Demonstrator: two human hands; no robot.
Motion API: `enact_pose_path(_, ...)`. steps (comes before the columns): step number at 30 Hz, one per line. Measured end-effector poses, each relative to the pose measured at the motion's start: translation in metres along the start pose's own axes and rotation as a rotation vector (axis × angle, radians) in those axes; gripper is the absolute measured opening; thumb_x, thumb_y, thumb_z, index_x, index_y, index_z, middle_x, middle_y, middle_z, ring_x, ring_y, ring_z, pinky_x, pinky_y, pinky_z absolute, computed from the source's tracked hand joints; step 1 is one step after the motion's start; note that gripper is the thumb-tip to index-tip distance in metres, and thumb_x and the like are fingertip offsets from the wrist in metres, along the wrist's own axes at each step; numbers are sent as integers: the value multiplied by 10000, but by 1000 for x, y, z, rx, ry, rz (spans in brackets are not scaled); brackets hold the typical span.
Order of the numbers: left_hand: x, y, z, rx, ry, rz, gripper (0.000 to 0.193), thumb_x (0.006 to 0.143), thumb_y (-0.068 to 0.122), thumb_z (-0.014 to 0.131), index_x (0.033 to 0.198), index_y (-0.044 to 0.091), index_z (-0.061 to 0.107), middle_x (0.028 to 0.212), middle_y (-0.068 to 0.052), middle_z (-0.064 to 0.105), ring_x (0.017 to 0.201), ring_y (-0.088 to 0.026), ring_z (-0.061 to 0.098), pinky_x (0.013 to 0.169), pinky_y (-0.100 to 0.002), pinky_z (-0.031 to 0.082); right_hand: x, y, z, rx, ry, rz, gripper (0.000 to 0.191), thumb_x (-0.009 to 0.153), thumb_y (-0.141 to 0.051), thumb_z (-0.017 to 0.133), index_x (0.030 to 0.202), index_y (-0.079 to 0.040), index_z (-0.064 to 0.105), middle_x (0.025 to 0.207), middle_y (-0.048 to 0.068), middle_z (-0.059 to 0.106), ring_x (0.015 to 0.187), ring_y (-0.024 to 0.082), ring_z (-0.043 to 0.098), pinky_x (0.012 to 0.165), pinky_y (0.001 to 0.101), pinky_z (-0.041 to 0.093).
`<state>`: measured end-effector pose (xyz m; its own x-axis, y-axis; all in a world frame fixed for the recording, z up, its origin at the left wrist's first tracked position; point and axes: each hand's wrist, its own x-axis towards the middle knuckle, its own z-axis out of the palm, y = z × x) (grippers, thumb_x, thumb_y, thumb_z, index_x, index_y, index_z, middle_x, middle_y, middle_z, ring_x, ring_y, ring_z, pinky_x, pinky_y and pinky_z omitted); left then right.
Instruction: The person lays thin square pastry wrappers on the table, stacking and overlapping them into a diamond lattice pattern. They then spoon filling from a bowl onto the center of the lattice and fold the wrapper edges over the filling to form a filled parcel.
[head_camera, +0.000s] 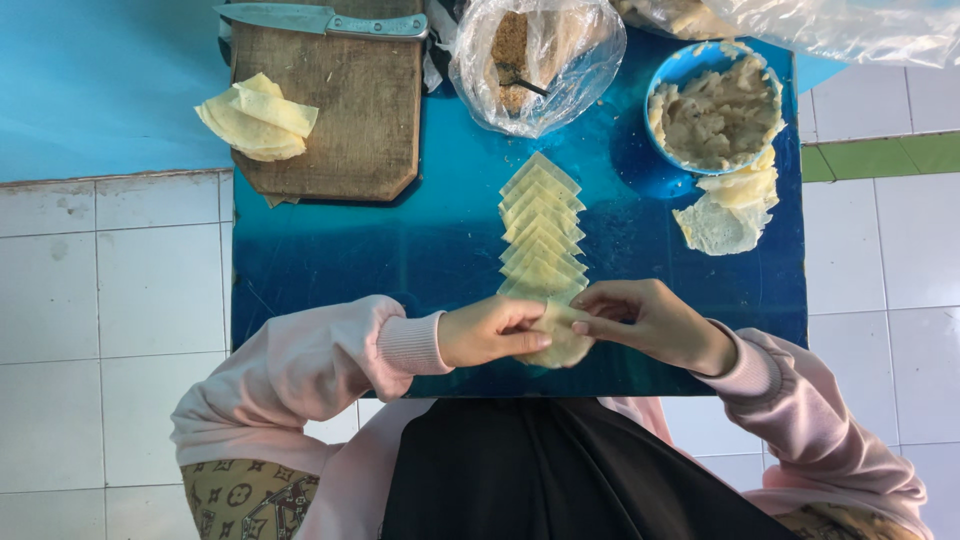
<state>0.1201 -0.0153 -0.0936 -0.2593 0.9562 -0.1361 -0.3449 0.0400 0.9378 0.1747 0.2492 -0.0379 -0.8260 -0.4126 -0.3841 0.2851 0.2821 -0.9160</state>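
Observation:
My left hand (490, 330) and my right hand (655, 322) meet at the near edge of a small blue table (420, 240). Between them they pinch one pale yellow dough wrapper (560, 345), folded over in my fingers. Just beyond my hands runs an overlapping row of several square wrappers (541, 225), laid out towards the far side. A blue bowl (668, 72) of beige filling paste stands at the far right, beyond my right hand.
A wooden cutting board (345, 110) at the far left carries a stack of wrappers (258, 117) and a knife (315, 18). A clear plastic bag (535, 60) of brown crumbs sits at the far centre. Round wrappers (730, 205) lie below the bowl. White tiled floor surrounds the table.

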Motion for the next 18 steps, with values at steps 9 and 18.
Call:
enact_pose_path(9,-3,73,23,326,383,-271,622,997,209,601,1463,91,205,684,-85,756,385,-190,623,372,-305,487,18,0,12,-533,364,-230,253,824,-223,836,1015,-76,760,626,37,659,505,108,628,501,250,500)
enact_pose_path(18,-2,62,19,818,485,-192,654,989,275,652,1452,110,221,512,-22,678,388,-185,637,409,-309,509,15,-5,21,-624,403,-351,334,832,-260,829,1064,-77,674,599,18,619,478,99,591,468,263,470)
